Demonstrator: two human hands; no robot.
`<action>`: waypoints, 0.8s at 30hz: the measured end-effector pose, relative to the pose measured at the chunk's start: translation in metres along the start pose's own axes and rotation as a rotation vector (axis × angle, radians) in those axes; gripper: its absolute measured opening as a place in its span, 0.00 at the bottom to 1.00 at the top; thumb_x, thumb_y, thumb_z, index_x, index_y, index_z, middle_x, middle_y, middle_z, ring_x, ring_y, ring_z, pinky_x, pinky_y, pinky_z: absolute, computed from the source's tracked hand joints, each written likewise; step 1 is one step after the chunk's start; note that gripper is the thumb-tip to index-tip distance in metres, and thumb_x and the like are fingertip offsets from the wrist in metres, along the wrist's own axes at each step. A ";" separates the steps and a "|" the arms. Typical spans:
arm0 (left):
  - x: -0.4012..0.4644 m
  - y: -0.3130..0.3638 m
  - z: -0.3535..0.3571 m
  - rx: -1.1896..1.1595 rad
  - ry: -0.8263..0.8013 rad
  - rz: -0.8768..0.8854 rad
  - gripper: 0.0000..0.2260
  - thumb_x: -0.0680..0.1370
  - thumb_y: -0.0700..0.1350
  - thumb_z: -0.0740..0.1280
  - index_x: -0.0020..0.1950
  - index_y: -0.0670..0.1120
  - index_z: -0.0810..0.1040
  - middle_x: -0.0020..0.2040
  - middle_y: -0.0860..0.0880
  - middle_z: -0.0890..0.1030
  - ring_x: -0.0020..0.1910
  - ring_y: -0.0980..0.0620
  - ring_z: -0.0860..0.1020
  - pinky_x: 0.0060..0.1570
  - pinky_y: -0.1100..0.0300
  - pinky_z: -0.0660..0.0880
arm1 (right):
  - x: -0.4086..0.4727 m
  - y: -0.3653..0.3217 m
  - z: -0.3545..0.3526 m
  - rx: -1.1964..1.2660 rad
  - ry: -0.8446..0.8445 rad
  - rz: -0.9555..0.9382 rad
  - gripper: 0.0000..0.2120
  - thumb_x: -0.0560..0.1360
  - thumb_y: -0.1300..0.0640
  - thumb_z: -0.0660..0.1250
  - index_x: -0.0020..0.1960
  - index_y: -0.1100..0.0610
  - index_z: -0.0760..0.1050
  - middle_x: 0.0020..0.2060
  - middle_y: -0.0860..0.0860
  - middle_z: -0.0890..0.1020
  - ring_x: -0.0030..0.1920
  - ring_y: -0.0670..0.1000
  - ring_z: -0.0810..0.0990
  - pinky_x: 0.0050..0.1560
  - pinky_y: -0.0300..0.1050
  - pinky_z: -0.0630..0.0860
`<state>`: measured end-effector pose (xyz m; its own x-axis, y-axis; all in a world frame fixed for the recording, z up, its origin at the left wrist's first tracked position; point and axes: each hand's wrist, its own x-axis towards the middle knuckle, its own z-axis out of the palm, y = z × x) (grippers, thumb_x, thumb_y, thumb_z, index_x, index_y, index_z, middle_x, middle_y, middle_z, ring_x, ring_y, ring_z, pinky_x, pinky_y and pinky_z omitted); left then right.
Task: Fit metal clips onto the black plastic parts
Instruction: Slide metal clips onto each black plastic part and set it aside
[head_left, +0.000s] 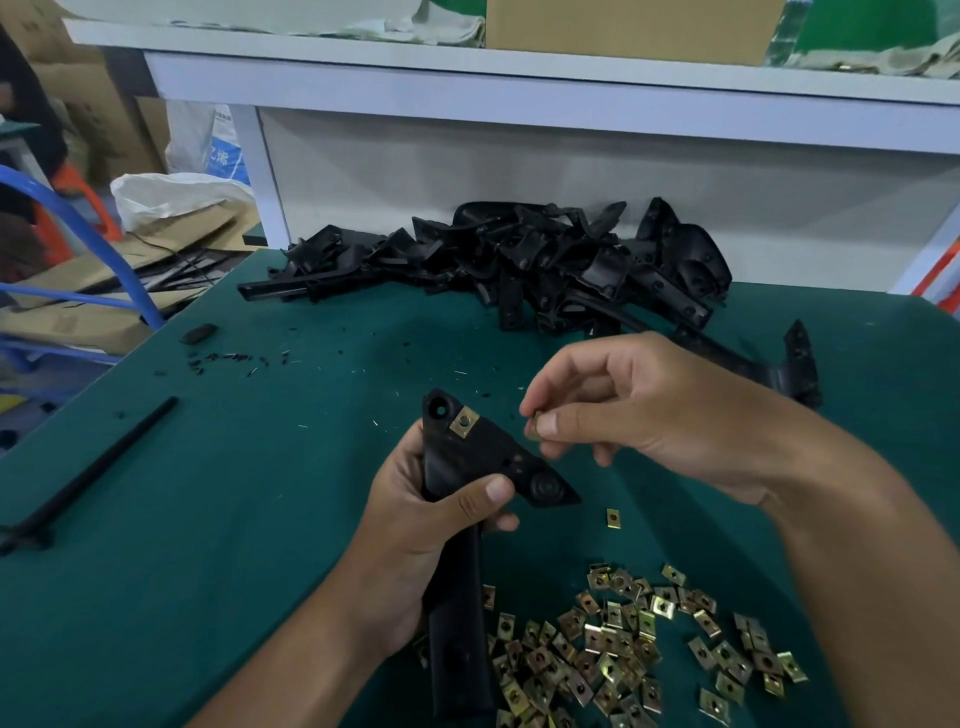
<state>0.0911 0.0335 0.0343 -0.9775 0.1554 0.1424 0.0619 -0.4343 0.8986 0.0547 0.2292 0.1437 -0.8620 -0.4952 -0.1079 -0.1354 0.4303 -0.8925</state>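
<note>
Both hands work close over the green surface (218, 519). Left hand (431, 530) grips a long black plastic part (457, 519) around its middle, fingers wrapped behind it and the thumb pressed across the front, so the part stands roughly upright with its triangular head at the top. One brass-coloured metal clip (464, 422) already sits on the upper edge of that head, beside a round hole. Right hand (639, 405) hovers just beside the head, to its right, and pinches a second clip (535, 426) between thumb and fingertips; this clip is apart from the part, not touching it.

Nearest the camera, below and to the right of the hands, a loose heap of clips (623, 649) lies spread on the surface, some partly hidden behind the lower end of the held part. A single stray clip (613, 518) lies alone between the heap and the right hand.

To the left, a thin black rod (104, 462) lies slantwise on the surface, and small black shavings (228, 358) are scattered beyond it. Farther back, a big pile of black plastic parts (519, 265) rests against the base of a white shelf unit (519, 93). A cardboard box (623, 26) stands on top of the shelf, and blue tubing (88, 228) curves at the far left.
</note>
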 end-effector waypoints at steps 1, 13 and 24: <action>0.000 0.000 0.000 -0.002 0.001 0.006 0.10 0.66 0.45 0.79 0.45 0.53 0.83 0.42 0.48 0.84 0.36 0.55 0.82 0.36 0.64 0.78 | 0.000 0.000 0.001 -0.009 -0.002 0.001 0.02 0.76 0.58 0.73 0.49 0.53 0.83 0.41 0.50 0.87 0.44 0.46 0.86 0.39 0.37 0.77; 0.001 0.000 0.002 -0.017 0.005 0.039 0.10 0.66 0.43 0.78 0.45 0.52 0.83 0.42 0.47 0.84 0.36 0.54 0.81 0.36 0.64 0.78 | 0.002 0.002 0.004 -0.012 -0.045 0.027 0.04 0.75 0.56 0.75 0.50 0.53 0.83 0.42 0.50 0.87 0.42 0.42 0.84 0.39 0.36 0.78; 0.001 0.000 0.005 -0.030 0.037 0.069 0.14 0.64 0.41 0.78 0.46 0.46 0.79 0.39 0.47 0.82 0.32 0.54 0.78 0.31 0.63 0.76 | 0.004 0.000 0.012 -0.009 0.008 0.060 0.03 0.72 0.51 0.76 0.45 0.49 0.84 0.37 0.47 0.86 0.38 0.40 0.81 0.39 0.37 0.74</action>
<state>0.0911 0.0380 0.0365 -0.9780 0.0919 0.1873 0.1233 -0.4694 0.8743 0.0571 0.2181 0.1377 -0.8725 -0.4624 -0.1579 -0.0876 0.4659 -0.8805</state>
